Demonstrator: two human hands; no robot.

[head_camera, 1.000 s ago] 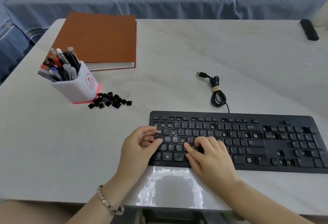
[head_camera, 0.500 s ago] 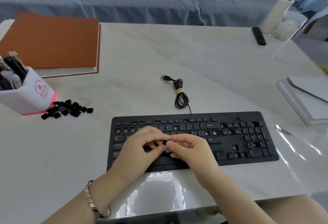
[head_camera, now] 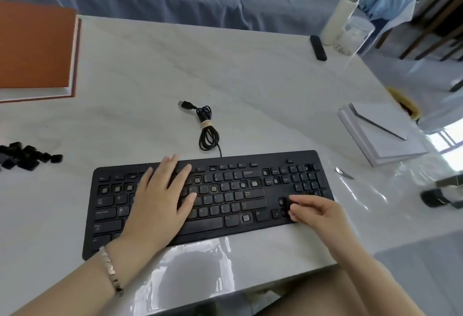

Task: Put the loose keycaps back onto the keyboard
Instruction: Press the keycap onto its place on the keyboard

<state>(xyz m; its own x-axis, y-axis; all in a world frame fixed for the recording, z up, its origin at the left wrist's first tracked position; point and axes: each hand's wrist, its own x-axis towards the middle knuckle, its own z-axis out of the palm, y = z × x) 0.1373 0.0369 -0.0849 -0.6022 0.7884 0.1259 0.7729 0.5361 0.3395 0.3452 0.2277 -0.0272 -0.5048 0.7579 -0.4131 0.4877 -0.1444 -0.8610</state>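
Note:
The black keyboard [head_camera: 110, 211] lies along the near edge of the white table, with several empty key sockets showing pale squares. My left hand [head_camera: 160, 200] rests flat on the left-centre keys, fingers straight. My right hand [head_camera: 313, 213] is at the arrow-key cluster on the right, its fingertips pinching a small black keycap [head_camera: 284, 201] just over the keyboard there. A pile of loose black keycaps [head_camera: 25, 156] sits on the table at the far left edge of view.
The keyboard's coiled USB cable [head_camera: 206, 127] lies behind it. An orange book [head_camera: 35, 47] is at back left. A black remote [head_camera: 318, 47], white bottle [head_camera: 338, 20] and glass [head_camera: 353, 37] stand back right. A paper stack [head_camera: 380, 130] and spoon [head_camera: 344, 172] lie right.
The keycap passed from my left hand to my right. My right hand carried it to the arrow keys, my left hand flattened onto the keys, and the view swung right.

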